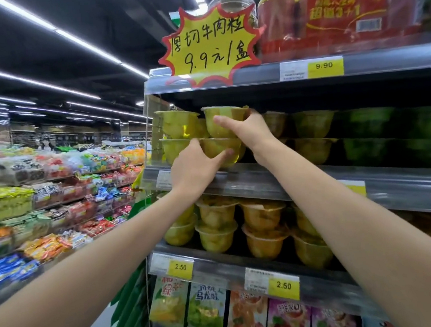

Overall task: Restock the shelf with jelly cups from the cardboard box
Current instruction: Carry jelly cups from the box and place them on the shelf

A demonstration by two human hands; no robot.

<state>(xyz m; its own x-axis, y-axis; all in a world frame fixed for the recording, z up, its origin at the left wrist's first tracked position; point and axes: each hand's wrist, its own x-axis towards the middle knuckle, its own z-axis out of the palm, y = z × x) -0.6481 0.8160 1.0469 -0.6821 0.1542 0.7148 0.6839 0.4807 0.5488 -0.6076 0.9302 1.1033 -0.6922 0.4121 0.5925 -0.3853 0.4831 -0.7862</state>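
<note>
Two yellow-green jelly cups are stacked at the left end of the middle shelf (262,183). My right hand (247,128) grips the upper jelly cup (225,118) from its right side. My left hand (196,167) cups the lower jelly cup (218,147) from below and the left. Left of them stand two more stacked yellow cups (178,125). Further yellow cups (309,125) and green cups (376,122) fill the shelf to the right. The cardboard box is out of view.
A yellow starburst price sign (210,45) hangs from the shelf above, under red packs (339,11). The shelf below holds several yellow and orange jelly cups (263,226). Bagged snacks (208,311) hang lower down. Candy bins (44,192) line the aisle at left.
</note>
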